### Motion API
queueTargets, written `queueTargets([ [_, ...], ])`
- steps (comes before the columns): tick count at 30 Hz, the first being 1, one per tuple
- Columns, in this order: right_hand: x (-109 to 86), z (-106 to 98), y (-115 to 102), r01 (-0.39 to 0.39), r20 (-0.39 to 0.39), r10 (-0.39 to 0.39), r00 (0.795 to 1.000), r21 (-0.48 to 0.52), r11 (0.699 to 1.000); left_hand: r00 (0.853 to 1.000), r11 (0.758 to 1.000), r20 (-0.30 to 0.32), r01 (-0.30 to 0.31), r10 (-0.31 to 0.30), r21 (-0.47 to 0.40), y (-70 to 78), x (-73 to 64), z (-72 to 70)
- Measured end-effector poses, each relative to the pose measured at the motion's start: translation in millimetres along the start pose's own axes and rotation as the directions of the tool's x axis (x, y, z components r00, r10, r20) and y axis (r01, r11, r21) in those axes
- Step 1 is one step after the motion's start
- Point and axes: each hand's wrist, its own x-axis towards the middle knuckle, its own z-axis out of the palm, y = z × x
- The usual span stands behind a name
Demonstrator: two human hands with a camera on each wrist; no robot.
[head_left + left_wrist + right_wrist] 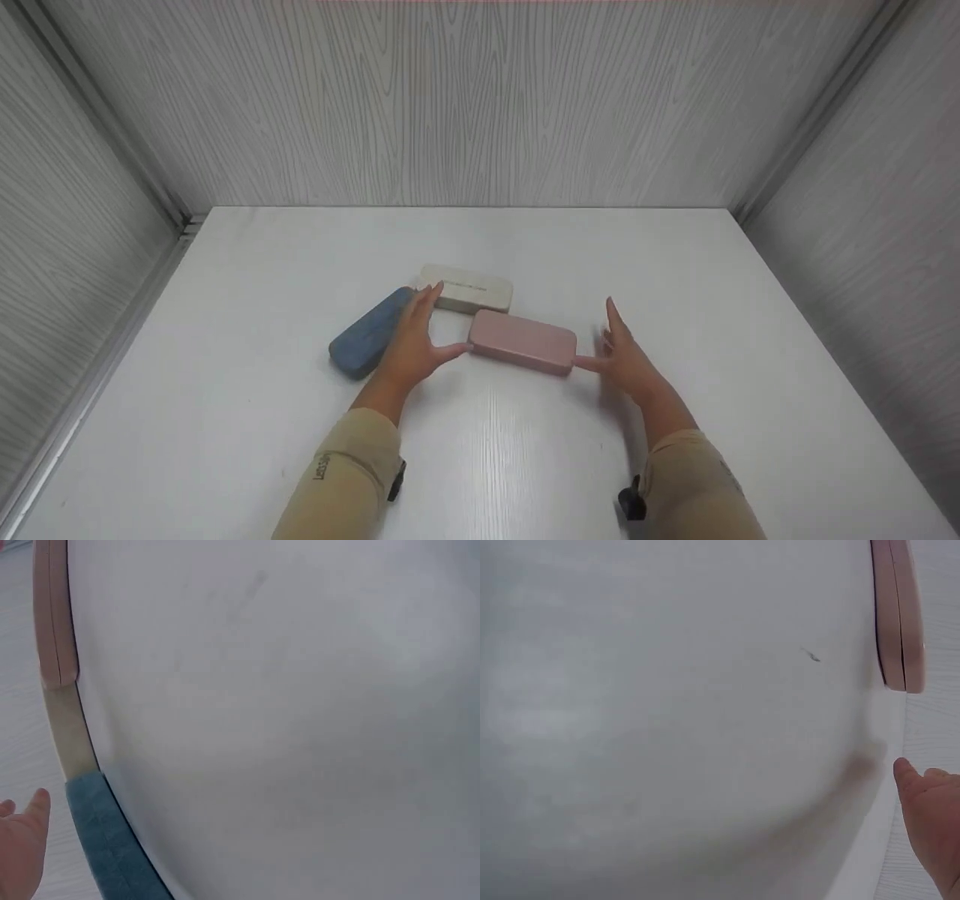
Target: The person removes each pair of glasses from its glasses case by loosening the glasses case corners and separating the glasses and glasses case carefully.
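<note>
A pink glasses case (523, 342) lies on the white table between the two hands, its lid seam visible in the right wrist view. My left hand (412, 345) has its fingers spread, the thumb pointing at the left end of the pink case and the other fingers over the edge of a blue glasses case (367, 337). Behind them lies a cream glasses case (472, 289) with small print on top. My right hand (626, 364), fingers extended, is off the right end of the pink case; a gap separates them in the right wrist view. Neither hand grips anything.
The white table (480, 465) meets a wood-grain back panel (465, 105). Side panels rise at the left (67, 210) and right (862, 187). The blue case is slanted, close to the cream one, whose near right corner adjoins the pink case.
</note>
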Motion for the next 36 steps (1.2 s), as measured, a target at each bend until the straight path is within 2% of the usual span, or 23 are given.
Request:
queueTargets([
  [3,-0.6,5,4,0.000,-0.018,0.001,1.000,0.063,0.998,1.000,0.989,-0.005,0.006,-0.007,-0.146,-1.7,3.0,7.4],
  [5,-0.4,8,7,0.019,-0.022,-0.017,1.000,0.089,0.996,0.999,0.971,0.011,0.042,-0.040,-0.234,-2.6,4.8,11.2],
  [8,1.2,13,11,0.033,-0.021,-0.030,0.999,0.115,0.993,0.993,0.950,0.049,0.116,-0.106,-0.289,-1.9,8.6,16.9],
  [11,3.7,17,14,0.020,-0.021,-0.018,1.000,0.104,0.994,0.983,0.943,0.087,0.182,-0.164,-0.279,-0.9,12.8,21.7],
  [13,5.1,20,15,0.010,-0.023,-0.009,1.000,0.060,0.998,0.976,0.944,0.106,0.211,-0.189,-0.252,-0.8,15.5,24.1],
  [18,7.9,26,14,-0.003,-0.016,0.002,1.000,-0.055,0.998,0.961,0.947,0.143,0.262,-0.238,-0.185,-3.7,20.7,28.8],
  [22,10.1,29,15,0.021,-0.020,-0.023,1.000,-0.097,0.995,0.944,0.938,0.193,0.301,-0.267,-0.174,-5.3,22.9,32.9],
  [24,10.1,30,15,0.033,-0.028,-0.037,0.999,-0.111,0.993,0.941,0.937,0.212,0.304,-0.266,-0.175,-5.6,23.5,34.9],
  [32,9.3,29,14,0.054,-0.040,-0.061,0.997,-0.152,0.987,0.947,0.947,0.239,0.261,-0.213,-0.188,-6.7,25.7,39.7],
  [36,9.8,27,16,0.044,-0.035,-0.050,0.998,-0.158,0.987,0.941,0.950,0.261,0.262,-0.213,-0.172,-6.4,24.5,39.0],
])
